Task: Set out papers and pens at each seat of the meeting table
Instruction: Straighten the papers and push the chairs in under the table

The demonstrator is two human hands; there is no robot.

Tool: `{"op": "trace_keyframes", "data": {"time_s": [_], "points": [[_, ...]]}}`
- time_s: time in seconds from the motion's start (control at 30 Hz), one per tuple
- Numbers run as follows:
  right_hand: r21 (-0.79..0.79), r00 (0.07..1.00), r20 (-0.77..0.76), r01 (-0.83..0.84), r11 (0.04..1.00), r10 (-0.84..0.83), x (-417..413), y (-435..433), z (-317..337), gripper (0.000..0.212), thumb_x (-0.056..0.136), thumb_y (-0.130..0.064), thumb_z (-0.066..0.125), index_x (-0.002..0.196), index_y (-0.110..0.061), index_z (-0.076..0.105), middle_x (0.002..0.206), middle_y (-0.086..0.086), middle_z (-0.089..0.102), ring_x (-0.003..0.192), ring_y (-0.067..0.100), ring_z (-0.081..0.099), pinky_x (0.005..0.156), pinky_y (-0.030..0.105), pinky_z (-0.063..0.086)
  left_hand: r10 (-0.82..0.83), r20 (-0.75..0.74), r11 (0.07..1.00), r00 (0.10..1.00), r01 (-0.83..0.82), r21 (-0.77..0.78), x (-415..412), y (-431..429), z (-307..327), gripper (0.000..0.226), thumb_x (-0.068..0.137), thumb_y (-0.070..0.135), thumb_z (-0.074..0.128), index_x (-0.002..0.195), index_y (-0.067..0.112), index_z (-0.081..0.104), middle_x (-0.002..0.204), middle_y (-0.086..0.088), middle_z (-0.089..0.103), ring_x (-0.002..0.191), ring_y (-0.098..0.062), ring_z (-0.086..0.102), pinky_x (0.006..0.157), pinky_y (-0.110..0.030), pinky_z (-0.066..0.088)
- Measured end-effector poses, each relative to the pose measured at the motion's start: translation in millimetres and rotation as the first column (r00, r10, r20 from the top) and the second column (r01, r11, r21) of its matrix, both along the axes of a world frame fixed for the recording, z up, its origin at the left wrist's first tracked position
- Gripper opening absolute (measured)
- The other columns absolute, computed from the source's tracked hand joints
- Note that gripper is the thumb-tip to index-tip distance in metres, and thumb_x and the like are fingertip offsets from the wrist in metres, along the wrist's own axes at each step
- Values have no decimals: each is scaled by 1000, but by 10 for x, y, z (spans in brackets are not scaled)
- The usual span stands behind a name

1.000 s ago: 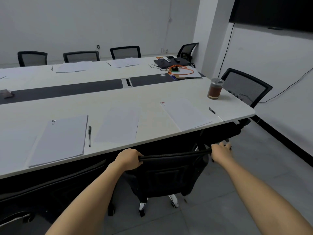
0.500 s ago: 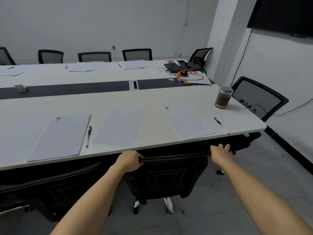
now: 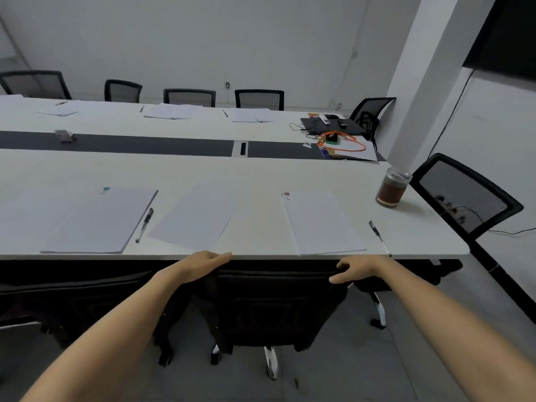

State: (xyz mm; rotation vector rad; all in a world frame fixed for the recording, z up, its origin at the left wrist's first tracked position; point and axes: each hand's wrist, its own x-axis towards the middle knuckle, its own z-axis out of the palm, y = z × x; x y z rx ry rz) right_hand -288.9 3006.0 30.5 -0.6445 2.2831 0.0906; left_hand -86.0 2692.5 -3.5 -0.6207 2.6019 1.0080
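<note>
Left hand [image 3: 203, 264] rests on the top rail of the black mesh office chair [image 3: 275, 300], fingers straight and pressed together. Right hand [image 3: 358, 268] curls fingers and thumb loosely about the same rail. On the white worktop [image 3: 255, 175], near its front edge, lie a red-clipped white paper stack [image 3: 319, 224], a slim black pen [image 3: 379, 237] just beside it, and a loose white sheet [image 3: 197, 219]. Judgement: the sheet is light, limp and apt to slide, so lift it by a long edge. The stack is stiffer and best held at the clipped corner. The pen may roll, so pinch it mid-barrel.
</note>
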Motion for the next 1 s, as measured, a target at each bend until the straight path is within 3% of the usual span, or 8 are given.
{"op": "trace_keyframes", "data": {"time_s": [0.17,0.33,0.43,0.5,0.67,0.83,0.93,1.0], "points": [[90,988,105,-125,988,115,-173,-116,39,71,88,-56,51,147,-25,27,153,-1,28,140,18,29,115,32,22,36,-74,991,997,-45,-128,-234,-187,-62,56,89,60,42,131,26,54,141,3,49,132,-18,41,111,-39,31],[209,951,266,-216,954,157,-467,-425,-45,64,89,-46,56,145,-31,30,147,1,35,135,22,36,110,34,30,53,28,937,998,-40,-347,-622,-606,-276,54,98,45,38,147,24,30,156,-2,23,143,-24,16,113,-42,23],[7,975,222,-4,1000,3,-717,-627,-142,53,86,-49,59,132,-25,49,118,-4,56,105,15,56,85,27,43,77,106,909,991,-26,-417,-789,-859,-462,54,99,41,34,149,23,23,158,-3,16,144,-26,12,112,-42,25],[-134,995,64,80,988,-72,-942,-752,-220,54,84,-48,61,128,-18,52,123,1,56,104,16,56,84,26,44,81,154,889,985,-1,-458,-888,-1021,-567,53,100,39,32,149,24,20,159,-4,11,145,-27,9,111,-42,26],[-31,974,-216,68,997,-73,-1247,-964,-524,68,86,-42,59,144,-20,30,147,9,30,135,27,31,105,36,35,78,174,857,982,23,-515,-1090,-1343,-691,53,100,34,32,150,26,17,159,-7,5,145,-29,5,112,-42,23],[56,977,-205,79,995,-66,-1259,-1045,-754,82,87,-48,55,150,-33,5,156,13,5,142,35,12,110,43,26,40,226,876,973,74,-477,-1176,-1386,-829,53,97,40,39,147,34,23,158,-6,11,145,-29,8,113,-44,19],[67,982,-173,88,994,-76,-1320,-1097,-844,84,87,-53,52,150,-36,0,158,11,-8,144,37,0,112,48,21,12,172,882,985,70,-466,-1267,-1294,-894,44,94,40,40,137,34,37,140,-2,33,134,-28,25,106,-41,26],[78,988,-134,83,994,-72,-1334,-1128,-899,84,86,-56,51,149,-38,-1,158,9,-11,145,37,-4,113,51,18,1,147,879,989,70,-472,-1338,-1204,-889,44,93,43,41,136,32,37,135,-2,35,129,-27,30,103,-40,29]]}}
